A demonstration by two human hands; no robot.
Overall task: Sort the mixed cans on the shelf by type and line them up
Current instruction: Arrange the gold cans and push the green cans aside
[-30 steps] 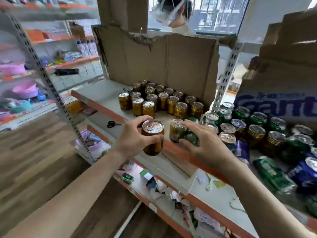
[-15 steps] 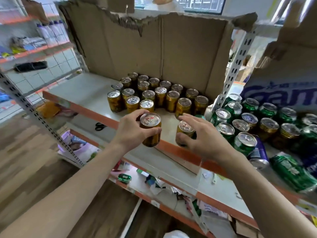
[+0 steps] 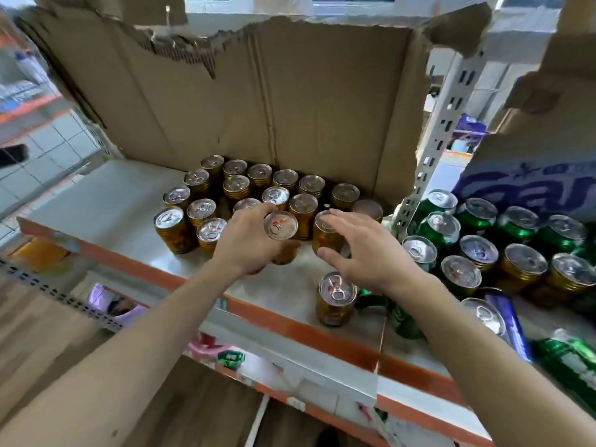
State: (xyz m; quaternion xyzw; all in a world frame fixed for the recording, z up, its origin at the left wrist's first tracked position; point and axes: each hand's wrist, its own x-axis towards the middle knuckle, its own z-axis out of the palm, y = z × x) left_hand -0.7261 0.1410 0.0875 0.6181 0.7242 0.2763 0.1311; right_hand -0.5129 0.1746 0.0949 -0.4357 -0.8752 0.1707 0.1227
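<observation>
Hands have advanced: left hand (image 3: 248, 245) grips a gold can (image 3: 280, 225), right hand (image 3: 367, 256) hovers, fingers (image 3: 346, 221) spread; squeezing in may topple neighbouring cans (image 3: 303, 204).

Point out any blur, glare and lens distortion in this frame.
Head view: the gold cans in the middle are sharp; head view, left edge: the floor and far shelves smear into blur; head view: the wide lens slants the shelf upright; head view: soft daylight glints on the green cans, without harsh shadows.

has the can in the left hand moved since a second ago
Yes. The can in the left hand crossed the orange shelf edge, going back toward the gold cans.
</observation>
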